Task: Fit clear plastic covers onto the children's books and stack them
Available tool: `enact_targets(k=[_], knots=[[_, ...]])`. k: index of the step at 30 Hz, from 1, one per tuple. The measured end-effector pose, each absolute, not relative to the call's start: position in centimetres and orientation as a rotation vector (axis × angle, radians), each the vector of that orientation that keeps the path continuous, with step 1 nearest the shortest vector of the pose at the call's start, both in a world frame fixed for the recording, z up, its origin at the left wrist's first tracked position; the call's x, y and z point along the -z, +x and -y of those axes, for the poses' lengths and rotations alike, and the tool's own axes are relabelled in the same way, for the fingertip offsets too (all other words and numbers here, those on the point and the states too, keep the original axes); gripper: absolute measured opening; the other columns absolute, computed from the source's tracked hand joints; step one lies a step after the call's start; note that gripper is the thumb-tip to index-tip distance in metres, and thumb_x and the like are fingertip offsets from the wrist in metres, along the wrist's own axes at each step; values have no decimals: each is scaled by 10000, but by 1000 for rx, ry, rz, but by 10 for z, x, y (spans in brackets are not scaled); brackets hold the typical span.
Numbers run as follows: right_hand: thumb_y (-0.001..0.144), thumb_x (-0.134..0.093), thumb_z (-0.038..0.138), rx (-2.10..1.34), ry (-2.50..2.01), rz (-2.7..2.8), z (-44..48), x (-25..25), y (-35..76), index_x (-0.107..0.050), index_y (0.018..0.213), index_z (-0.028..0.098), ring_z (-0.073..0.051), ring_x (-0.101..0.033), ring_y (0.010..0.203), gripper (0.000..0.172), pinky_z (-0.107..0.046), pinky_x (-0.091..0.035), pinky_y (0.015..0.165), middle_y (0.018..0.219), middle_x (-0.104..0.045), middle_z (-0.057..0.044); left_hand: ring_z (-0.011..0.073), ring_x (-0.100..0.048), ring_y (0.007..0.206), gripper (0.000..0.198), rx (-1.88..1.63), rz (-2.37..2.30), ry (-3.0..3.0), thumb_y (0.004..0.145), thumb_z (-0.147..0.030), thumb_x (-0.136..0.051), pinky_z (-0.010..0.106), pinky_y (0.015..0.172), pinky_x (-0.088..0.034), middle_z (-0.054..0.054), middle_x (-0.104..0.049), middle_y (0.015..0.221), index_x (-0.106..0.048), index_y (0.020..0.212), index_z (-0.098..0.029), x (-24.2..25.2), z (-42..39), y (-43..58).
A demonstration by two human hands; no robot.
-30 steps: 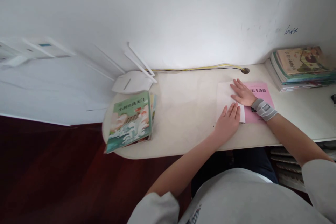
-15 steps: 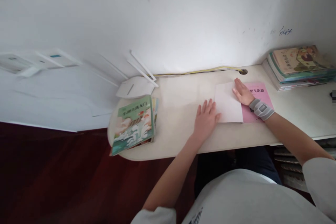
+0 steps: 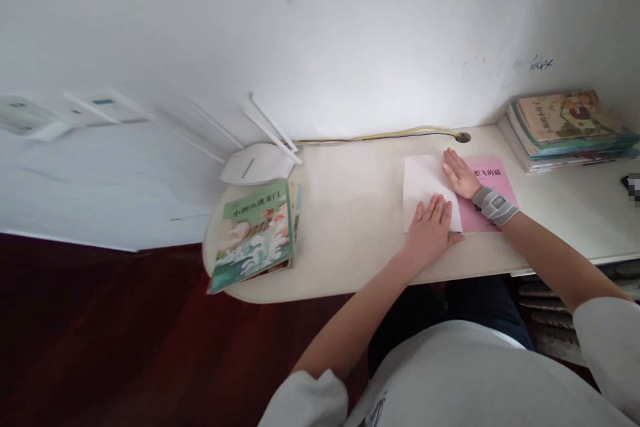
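Note:
An open book lies on the white desk (image 3: pixel 345 213), its white page (image 3: pixel 423 177) on the left and a pink page (image 3: pixel 493 197) with dark Chinese lettering on the right. My left hand (image 3: pixel 430 230) rests flat over the lower part of the white page, fingers stretched out. My right hand (image 3: pixel 461 173), with a grey wrist strap (image 3: pixel 497 205), lies open across the fold between the two pages and covers part of the pink one. Neither hand grasps anything.
A green picture book (image 3: pixel 255 233) lies on others at the desk's rounded left end, before a white router (image 3: pixel 257 163) with antennas. Another stack of books (image 3: pixel 570 127) stands at the back right. Cables (image 3: pixel 370 138) run along the wall to a hole (image 3: pixel 463 137).
My left hand has moved right, from the white page's left edge onto its lower part. The right hand stays at the fold, nearly unmoved.

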State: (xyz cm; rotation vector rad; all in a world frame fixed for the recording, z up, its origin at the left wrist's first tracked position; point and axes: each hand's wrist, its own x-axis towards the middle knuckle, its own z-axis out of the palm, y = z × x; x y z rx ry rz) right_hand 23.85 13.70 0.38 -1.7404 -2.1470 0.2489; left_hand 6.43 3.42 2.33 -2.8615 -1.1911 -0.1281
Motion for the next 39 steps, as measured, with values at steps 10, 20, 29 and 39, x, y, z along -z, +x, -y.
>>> enact_targets(k=[10,20,29,39], knots=[[929,-142,496,-176,-1819,2401,-135,-9,230,-288,1427,24,-268,-140,1414,702,-441,-153,1136,1524,-192,-177,284,-166,1414,664,27,1232,-2850,929,-532,-240,609,1103,-126,151,-265,1504,-267,1444,-114,-9,-42,58],[899,-244,519,-50,-1880,2412,-129,-7,222,-331,1401,10,-311,-183,1398,720,-469,-160,1126,1502,-247,-204,327,-208,1394,582,158,1587,-2863,945,-419,-289,565,1078,-234,174,-244,1512,-281,1431,-99,-31,-52,12],[852,-241,692,-151,-1689,2407,-72,-6,231,-318,1430,101,-342,-211,1386,830,-483,-231,1093,1509,-231,-207,247,-625,816,222,486,2387,-2684,824,-356,-490,360,771,-447,96,-671,828,-613,800,-172,-33,-90,-51],[854,-216,692,-71,-1817,2534,-46,-9,222,-284,1457,184,-351,-124,1403,792,-509,-136,1119,1534,-193,-132,189,-655,725,192,1612,2811,-2765,748,-338,-560,327,707,-504,38,-679,748,-455,663,-201,-28,-72,-42]])
